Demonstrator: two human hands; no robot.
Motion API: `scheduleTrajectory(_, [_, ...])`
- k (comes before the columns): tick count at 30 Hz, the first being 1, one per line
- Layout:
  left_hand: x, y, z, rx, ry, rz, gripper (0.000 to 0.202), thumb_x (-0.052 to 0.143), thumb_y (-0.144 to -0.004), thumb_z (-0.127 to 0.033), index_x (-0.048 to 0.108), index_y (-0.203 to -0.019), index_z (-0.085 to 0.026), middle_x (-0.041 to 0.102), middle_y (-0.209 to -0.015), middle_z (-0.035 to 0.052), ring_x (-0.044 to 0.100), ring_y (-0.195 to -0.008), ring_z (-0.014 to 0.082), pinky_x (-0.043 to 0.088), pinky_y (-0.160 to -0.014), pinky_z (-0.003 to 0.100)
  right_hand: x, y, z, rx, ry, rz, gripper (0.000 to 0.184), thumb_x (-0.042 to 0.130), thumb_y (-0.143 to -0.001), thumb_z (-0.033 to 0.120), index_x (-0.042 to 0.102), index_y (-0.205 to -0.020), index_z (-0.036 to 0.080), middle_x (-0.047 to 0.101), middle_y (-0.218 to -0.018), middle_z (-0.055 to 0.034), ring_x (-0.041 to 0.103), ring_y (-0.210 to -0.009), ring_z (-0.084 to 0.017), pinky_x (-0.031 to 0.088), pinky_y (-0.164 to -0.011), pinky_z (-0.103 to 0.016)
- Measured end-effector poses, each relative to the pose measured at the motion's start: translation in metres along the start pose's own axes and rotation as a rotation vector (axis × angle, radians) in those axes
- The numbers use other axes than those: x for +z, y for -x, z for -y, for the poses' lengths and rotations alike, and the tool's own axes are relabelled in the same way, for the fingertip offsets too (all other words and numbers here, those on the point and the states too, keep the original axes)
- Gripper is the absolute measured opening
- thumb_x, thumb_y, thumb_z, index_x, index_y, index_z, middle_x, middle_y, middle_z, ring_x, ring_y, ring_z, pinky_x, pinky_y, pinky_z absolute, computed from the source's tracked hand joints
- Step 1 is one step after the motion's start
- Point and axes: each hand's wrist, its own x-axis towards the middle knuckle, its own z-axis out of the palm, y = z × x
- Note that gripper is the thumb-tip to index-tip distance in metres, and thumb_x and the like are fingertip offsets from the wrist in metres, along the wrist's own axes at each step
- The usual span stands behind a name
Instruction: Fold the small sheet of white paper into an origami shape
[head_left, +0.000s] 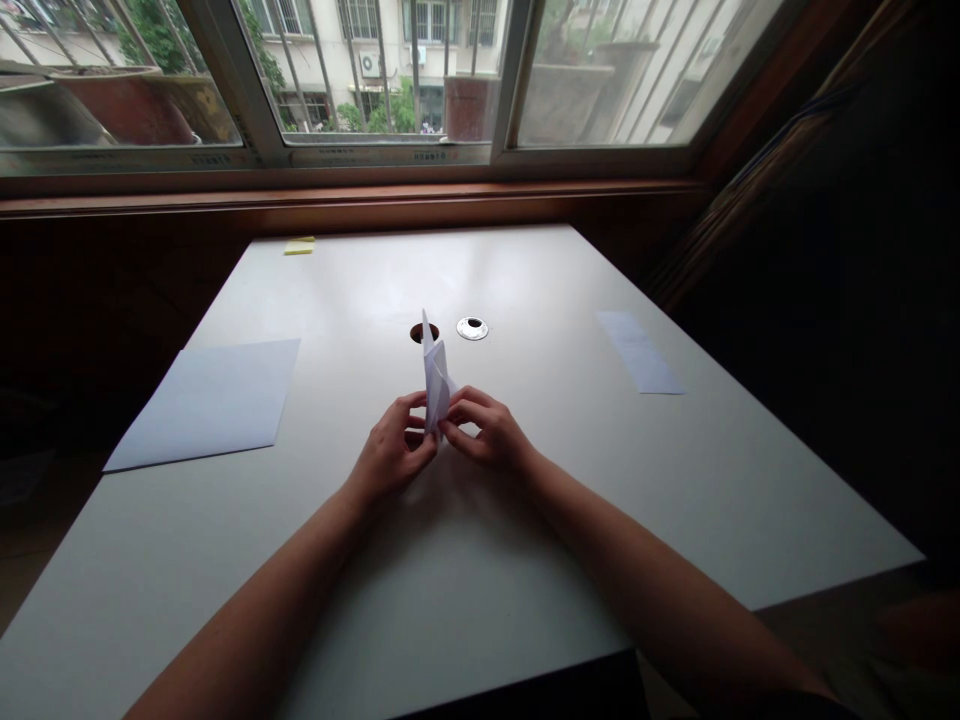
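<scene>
A piece of folded white paper [436, 380] stands upright between my two hands above the middle of the table, its pointed tip rising away from me. My left hand [395, 440] grips its left side, with the thumb at the near lower edge and the fingers behind. On the other side, my right hand [484, 428] pinches the paper's lower right part between thumb and fingers. Folds and a loose flap show on the paper's right face. Parts of its lower edge are hidden by my fingertips.
White sheets [217, 405] lie at the left table edge, and a paper strip [641, 352] at the right. A yellow sticky note [299, 245] is at the far left corner. Beyond the paper are a round hole [416, 333] and a metal ring [472, 328] in the white table [360, 285].
</scene>
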Motion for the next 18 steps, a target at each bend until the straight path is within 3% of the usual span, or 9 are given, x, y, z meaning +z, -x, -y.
scheduleTrajectory(9, [-0.0059, -0.0013, 0.0000, -0.017, -0.138, -0.003, 0.039, 0.057, -0.087, -0.022, 0.056, -0.126, -0.021, 0.069, -0.106, 0.0051, 0.069, -0.080, 0.0164, 0.055, -0.071, 0.027, 0.0056, 0.0015, 0.0054, -0.056, 0.104, 0.026, 0.005, 0.061, -0.089, 0.021, 0.063, -0.085, 0.021, 0.064, -0.094, -0.0061, 0.064, -0.083, -0.018, 0.056, -0.077, -0.033])
scheduleTrajectory(14, [-0.0059, -0.0021, 0.0028, -0.035, -0.078, 0.000, 0.043, 0.060, -0.084, -0.022, 0.058, -0.127, -0.021, 0.072, -0.102, 0.0026, 0.070, -0.084, 0.0167, 0.055, -0.077, 0.026, 0.0039, 0.0004, 0.0064, -0.062, 0.076, -0.006, 0.008, 0.061, -0.088, 0.021, 0.062, -0.081, 0.019, 0.062, -0.088, -0.0054, 0.062, -0.076, -0.016, 0.053, -0.071, -0.030])
scheduleTrajectory(18, [-0.0069, -0.0023, 0.0027, -0.081, 0.006, 0.007, 0.034, 0.062, -0.086, -0.027, 0.063, -0.119, -0.019, 0.074, -0.095, 0.0019, 0.071, -0.080, 0.0168, 0.057, -0.077, 0.027, 0.0005, -0.0005, 0.0113, -0.038, 0.064, -0.032, 0.015, 0.060, -0.088, 0.021, 0.056, -0.073, 0.019, 0.057, -0.082, -0.0033, 0.057, -0.070, -0.014, 0.050, -0.065, -0.028])
